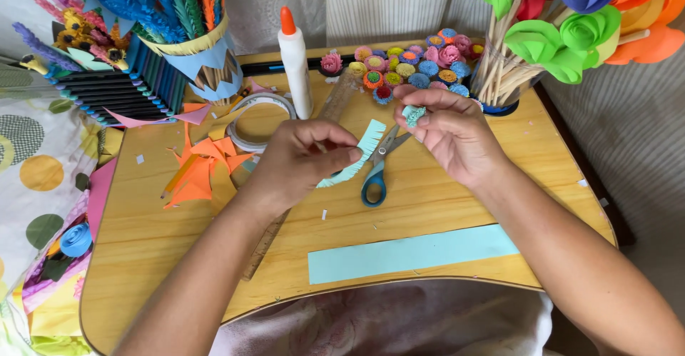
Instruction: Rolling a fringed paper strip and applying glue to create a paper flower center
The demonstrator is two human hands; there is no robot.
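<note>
My left hand (300, 160) pinches one end of a fringed light-blue paper strip (360, 153) above a small wooden table (143, 242). My right hand (449, 131) holds the strip's other end, rolled into a small tight coil (413, 115) between thumb and fingers. Under the strip, blue-handled scissors (377, 170) lie on the table. A plain light-blue paper strip (414, 254) lies flat near the front edge.
A white glue bottle (295, 63) with an orange cap, a tape roll (250, 120) and orange paper scraps (203, 167) sit at the left. Several small rolled paper flowers (417, 63) lie at the back. A jar of paper roses (564, 28) stands at the right.
</note>
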